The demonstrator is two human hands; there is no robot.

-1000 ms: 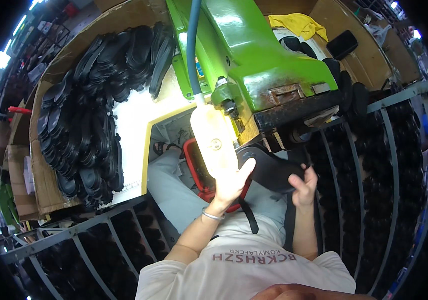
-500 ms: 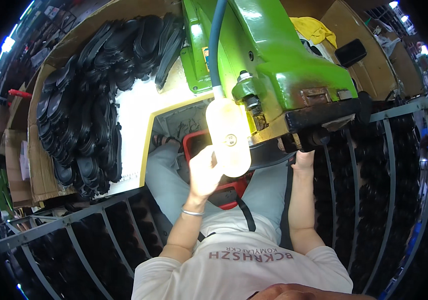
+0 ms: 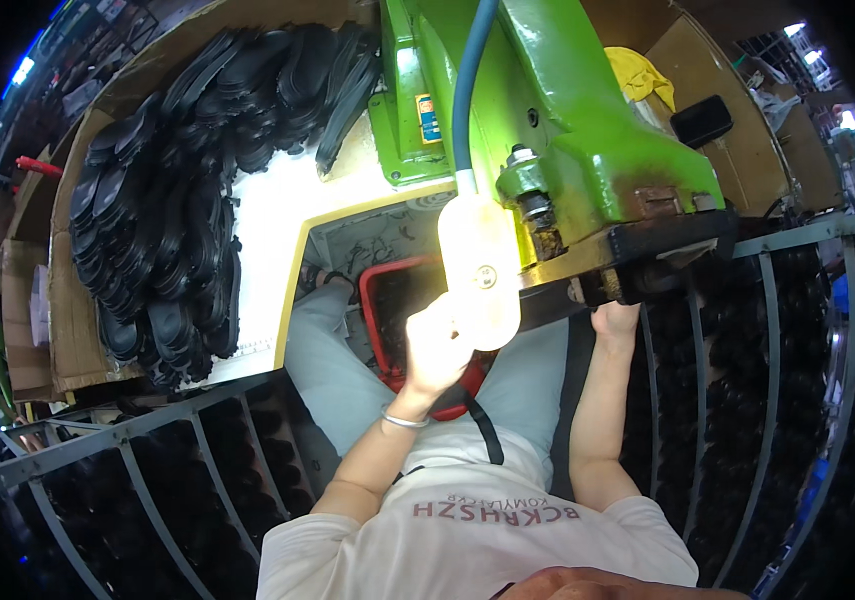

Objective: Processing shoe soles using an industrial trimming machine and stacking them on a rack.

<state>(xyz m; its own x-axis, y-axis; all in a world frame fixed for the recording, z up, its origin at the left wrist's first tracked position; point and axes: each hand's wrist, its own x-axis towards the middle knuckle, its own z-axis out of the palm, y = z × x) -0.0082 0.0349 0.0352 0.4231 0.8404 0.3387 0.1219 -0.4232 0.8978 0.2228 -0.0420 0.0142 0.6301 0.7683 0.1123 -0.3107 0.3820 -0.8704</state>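
A black shoe sole [image 3: 546,307] lies under the head of a green machine [image 3: 598,130], mostly hidden by the machine and a glowing lamp [image 3: 481,270]. My left hand [image 3: 435,350] is closed at the sole's left end, its fingertips lost behind the lamp. At the right end my right hand [image 3: 616,320] grips the sole from below, with the upper part of the hand hidden under the machine's dark head [image 3: 653,245]. Both forearms come up from my lap.
Stacked black soles [image 3: 163,230] cover the left of the white table [image 3: 278,220], beside a cardboard wall [image 3: 68,340]. A red basket [image 3: 373,320] stands between my legs. Metal racks [image 3: 773,340] [image 3: 168,500] flank me. A yellow cloth [image 3: 638,75] lies behind the machine.
The whole view has shifted a little, so the machine and lamp sit farther right. Less of the sole shows below the machine head, and more of the red basket is visible. Both hands keep their hold.
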